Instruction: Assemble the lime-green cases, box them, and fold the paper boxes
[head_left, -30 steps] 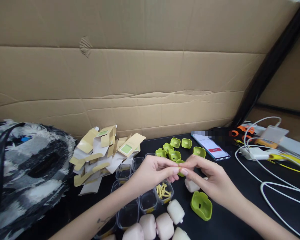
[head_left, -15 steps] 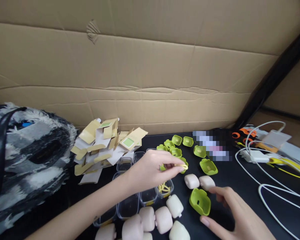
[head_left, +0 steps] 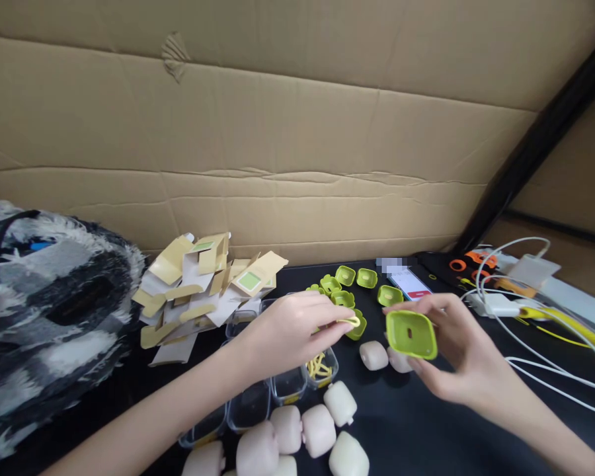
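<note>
Several green cups (head_left: pixel 367 278) lie toward the far edge of the bench (head_left: pixel 401 423); left hand (head_left: pixel 300 324) grips a yellow strip (head_left: pixel 353 321), right hand (head_left: pixel 459 354) a slotted cup (head_left: pixel 419 340), unjoined.

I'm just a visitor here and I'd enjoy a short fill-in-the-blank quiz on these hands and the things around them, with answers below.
1. The right hand holds a cup-like piece coloured ____.
2. The left hand pinches a small strip coloured ____.
3. Of the two hands, the ____ one is nearer the clear container of strips.
4. In the picture, the pile of flattened card boxes lies to the ____ of the phone.

Missing words: green; yellow; left; left.
</note>
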### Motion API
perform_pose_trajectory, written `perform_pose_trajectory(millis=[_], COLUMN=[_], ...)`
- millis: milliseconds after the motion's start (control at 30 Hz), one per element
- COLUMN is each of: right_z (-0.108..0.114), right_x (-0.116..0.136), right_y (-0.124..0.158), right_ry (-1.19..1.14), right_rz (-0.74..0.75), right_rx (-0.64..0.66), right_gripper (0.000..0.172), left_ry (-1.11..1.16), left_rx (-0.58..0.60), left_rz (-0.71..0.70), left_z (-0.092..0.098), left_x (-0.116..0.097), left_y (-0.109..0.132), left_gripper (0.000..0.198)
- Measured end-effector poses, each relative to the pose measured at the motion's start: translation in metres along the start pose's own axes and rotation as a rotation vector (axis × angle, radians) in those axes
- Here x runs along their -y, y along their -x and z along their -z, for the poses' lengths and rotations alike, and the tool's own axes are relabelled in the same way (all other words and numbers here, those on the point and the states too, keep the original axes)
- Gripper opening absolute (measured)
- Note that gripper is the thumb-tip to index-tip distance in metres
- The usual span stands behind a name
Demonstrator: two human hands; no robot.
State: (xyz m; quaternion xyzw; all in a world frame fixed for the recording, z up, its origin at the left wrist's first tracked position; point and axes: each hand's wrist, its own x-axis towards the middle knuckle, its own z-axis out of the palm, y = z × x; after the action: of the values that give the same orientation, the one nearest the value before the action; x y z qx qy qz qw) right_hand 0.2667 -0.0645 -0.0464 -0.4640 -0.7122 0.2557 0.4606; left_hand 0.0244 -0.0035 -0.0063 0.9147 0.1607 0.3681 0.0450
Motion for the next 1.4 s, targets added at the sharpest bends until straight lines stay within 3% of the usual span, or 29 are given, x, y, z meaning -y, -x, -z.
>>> perform_pose_trajectory(millis=[133,333,500,700,967,1200,1400], right_z=[-0.023,-0.050,-0.054,-0.057,-0.060,-0.061,-0.066], right_x=[-0.004,-0.014,-0.008,-0.007,-0.013,-0.021,-0.025], right_y=[-0.025,-0.003,0.008,0.009,0.015,0.015,0.018], right_ry=[-0.033,-0.089,-0.109,-0.108,-0.146,-0.016,0.046], right_rz=[0.067,0.100,0.067,0.070,0.030,0.192,0.213], right_rx=[0.060,0.023,-0.073,-0.111,-0.058,-0.016,0.006], right_gripper=[0.045,0.051,0.049,0.047,0.048,0.051,0.050], left_ry=[-0.011,-0.046,-0.074,-0.115,-0.149,-0.215,-0.157], left_rx=[-0.021,0.167,0.282,0.288,0.332,0.412,0.434], left_rz=[0.006,-0.007,0.015,0.042,0.022,-0.014,0.049], left_z=[-0.001,-0.006,-0.012,-0.019,-0.023,-0.024,-0.027], left_x=[-0.002,-0.005,-0.008,-0.012,-0.014,-0.012,-0.013], left_y=[0.001,0.006,0.008,0.008,0.009,0.011,0.012], left_gripper=[0.018,0.024,0.020,0.022,0.018,0.018,0.017])
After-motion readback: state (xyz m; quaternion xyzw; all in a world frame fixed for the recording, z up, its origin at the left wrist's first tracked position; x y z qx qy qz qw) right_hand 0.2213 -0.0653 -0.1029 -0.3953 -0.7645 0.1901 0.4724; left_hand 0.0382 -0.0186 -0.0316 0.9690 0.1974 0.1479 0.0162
